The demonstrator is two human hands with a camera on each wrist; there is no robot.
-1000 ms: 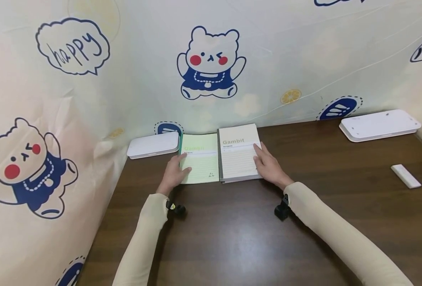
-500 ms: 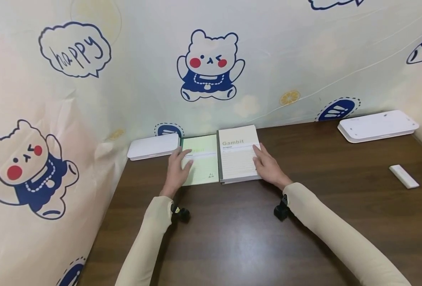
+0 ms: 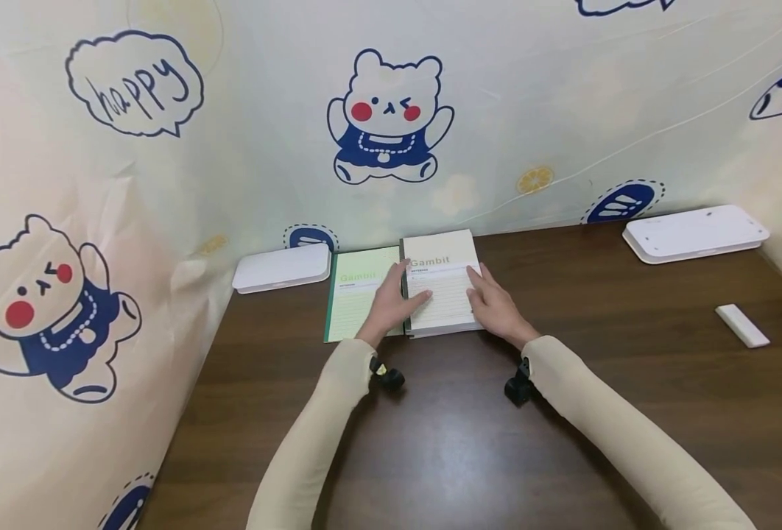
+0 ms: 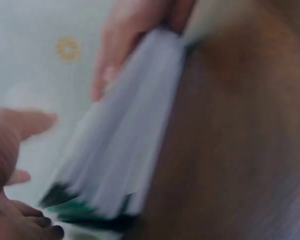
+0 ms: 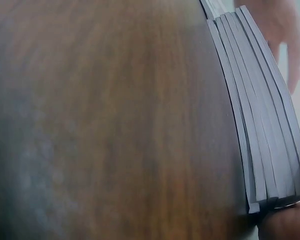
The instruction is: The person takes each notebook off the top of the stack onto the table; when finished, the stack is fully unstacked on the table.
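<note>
One stack of notebooks lies on the table, just beside the green notebook. Left hand at the stack's left edge, thumb and fingers spread. Right hand at the opposite edge; cannot tell whether it grips. Risk: uneven squeezing would likely shear the layers sideways.

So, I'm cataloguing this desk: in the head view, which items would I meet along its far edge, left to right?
Flat white box, green notebook, white-topped stack of notebooks, second flat white box.
</note>
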